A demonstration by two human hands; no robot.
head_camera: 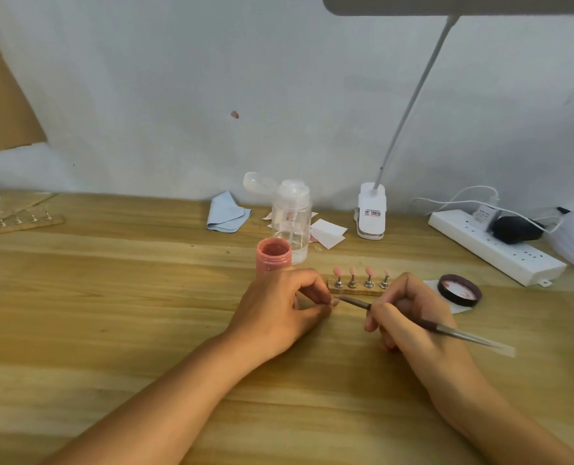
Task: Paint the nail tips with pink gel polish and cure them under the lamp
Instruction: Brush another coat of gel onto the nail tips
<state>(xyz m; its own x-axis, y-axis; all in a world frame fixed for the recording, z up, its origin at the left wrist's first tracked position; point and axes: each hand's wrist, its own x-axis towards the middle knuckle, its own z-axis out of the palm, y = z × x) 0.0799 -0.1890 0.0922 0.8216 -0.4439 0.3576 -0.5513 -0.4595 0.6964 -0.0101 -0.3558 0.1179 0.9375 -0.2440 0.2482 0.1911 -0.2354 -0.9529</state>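
Observation:
My left hand [280, 307] rests on the wooden table [111, 297] and pinches a small nail tip [334, 302] between thumb and forefinger. My right hand [409, 313] grips a thin brush [356, 303] like a pen, its tip touching that nail tip. Just behind the hands a small wooden holder [352, 290] carries several pink nail tips [337, 270] on metal stands. An open jar of pink gel polish [273, 255] stands behind my left hand. Its dark lid [459, 289] lies to the right on a white paper.
A clear pump bottle [292, 218], blue cloth [227, 213] and white paper pieces [327, 233] sit near the wall. A clip lamp [372, 209] rises on a gooseneck to a head overhead. A white power strip [493, 246] lies at right. Another holder [17, 223] is far left.

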